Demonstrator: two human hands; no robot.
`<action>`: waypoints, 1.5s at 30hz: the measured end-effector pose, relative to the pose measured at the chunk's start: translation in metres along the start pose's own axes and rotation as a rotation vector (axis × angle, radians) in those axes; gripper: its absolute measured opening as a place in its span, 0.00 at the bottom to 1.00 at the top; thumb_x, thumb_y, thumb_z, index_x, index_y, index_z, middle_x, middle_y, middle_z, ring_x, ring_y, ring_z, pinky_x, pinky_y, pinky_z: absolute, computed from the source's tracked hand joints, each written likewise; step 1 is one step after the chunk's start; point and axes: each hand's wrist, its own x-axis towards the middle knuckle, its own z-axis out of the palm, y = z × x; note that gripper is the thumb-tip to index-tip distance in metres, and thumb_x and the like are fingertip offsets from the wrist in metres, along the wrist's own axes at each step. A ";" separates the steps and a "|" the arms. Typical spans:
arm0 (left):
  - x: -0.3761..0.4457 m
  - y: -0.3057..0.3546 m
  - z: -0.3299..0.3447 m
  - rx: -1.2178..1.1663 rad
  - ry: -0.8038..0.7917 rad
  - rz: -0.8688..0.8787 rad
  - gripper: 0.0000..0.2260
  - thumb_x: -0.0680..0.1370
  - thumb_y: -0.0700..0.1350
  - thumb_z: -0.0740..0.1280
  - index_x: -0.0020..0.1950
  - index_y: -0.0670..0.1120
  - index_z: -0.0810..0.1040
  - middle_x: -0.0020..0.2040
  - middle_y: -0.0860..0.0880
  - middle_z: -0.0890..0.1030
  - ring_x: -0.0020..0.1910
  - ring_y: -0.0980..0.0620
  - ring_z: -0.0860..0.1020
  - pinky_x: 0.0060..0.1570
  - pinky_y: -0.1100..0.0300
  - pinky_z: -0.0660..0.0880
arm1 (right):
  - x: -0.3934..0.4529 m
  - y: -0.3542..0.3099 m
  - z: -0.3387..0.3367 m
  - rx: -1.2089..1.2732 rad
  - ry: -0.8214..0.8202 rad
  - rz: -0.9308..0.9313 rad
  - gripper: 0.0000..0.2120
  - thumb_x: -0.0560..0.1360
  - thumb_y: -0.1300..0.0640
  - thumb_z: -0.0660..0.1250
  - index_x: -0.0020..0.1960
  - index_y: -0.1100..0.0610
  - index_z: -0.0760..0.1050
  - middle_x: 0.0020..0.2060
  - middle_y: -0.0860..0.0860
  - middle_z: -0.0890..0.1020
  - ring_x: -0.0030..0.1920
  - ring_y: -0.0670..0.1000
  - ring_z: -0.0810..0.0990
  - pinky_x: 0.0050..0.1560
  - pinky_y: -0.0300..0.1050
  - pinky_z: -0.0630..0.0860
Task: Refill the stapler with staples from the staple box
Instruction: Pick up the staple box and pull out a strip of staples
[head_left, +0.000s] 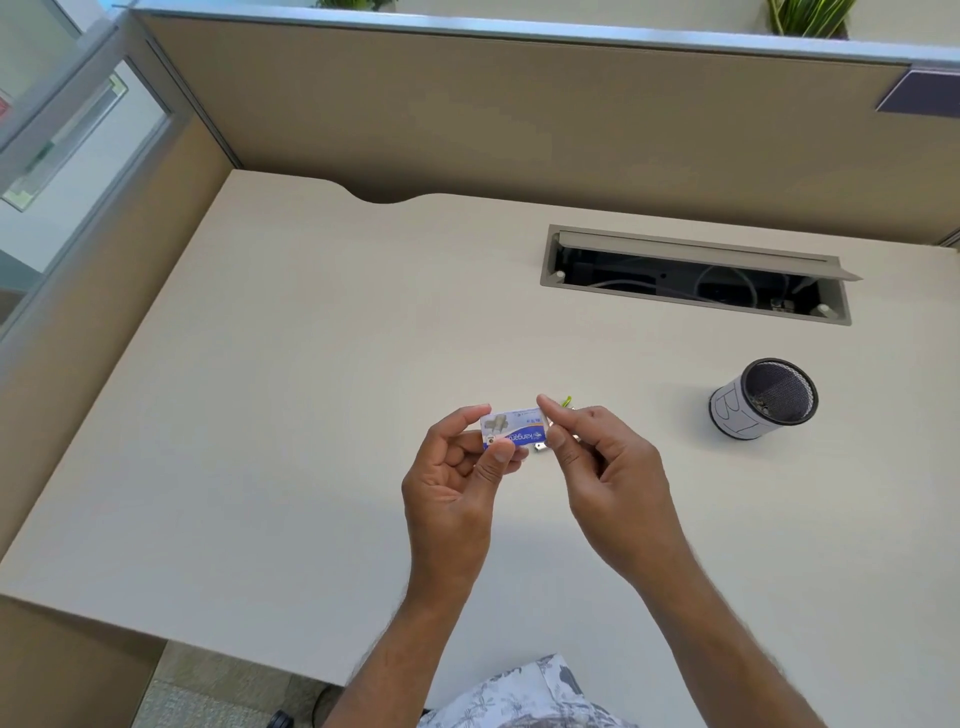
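A small white and blue staple box (511, 427) is held above the middle of the desk. My left hand (457, 483) grips its left end between thumb and fingers. My right hand (602, 467) pinches the box's right end with thumb and forefinger. Behind my right hand lies the stapler (566, 401), almost wholly hidden: only a yellow-green tip and a bit of grey metal (540, 448) show under the box.
A black mesh pen cup (763, 399) with a white paper label stands to the right. An open cable hatch (696, 274) is cut into the desk (291, 415) at the back right. Beige partition walls close off the back and left.
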 end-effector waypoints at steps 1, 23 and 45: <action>0.001 0.000 0.000 -0.007 0.002 -0.002 0.13 0.75 0.41 0.72 0.60 0.47 0.80 0.46 0.43 0.88 0.44 0.42 0.88 0.49 0.54 0.84 | -0.001 0.001 0.000 -0.003 -0.012 -0.014 0.17 0.80 0.56 0.64 0.66 0.51 0.81 0.41 0.47 0.80 0.33 0.47 0.71 0.41 0.34 0.67; 0.037 -0.072 -0.021 0.395 -0.090 -0.069 0.13 0.73 0.42 0.80 0.54 0.48 0.80 0.47 0.51 0.87 0.42 0.54 0.84 0.43 0.62 0.81 | 0.013 0.069 0.024 -0.247 0.099 -0.029 0.14 0.78 0.64 0.70 0.62 0.56 0.83 0.45 0.50 0.81 0.38 0.36 0.74 0.41 0.27 0.67; 0.171 -0.177 -0.008 0.929 0.302 -0.026 0.19 0.73 0.47 0.79 0.60 0.49 0.78 0.58 0.46 0.76 0.58 0.42 0.76 0.56 0.47 0.70 | -0.001 0.151 -0.008 0.236 0.013 0.771 0.14 0.81 0.73 0.58 0.52 0.62 0.81 0.44 0.57 0.84 0.40 0.52 0.81 0.37 0.37 0.81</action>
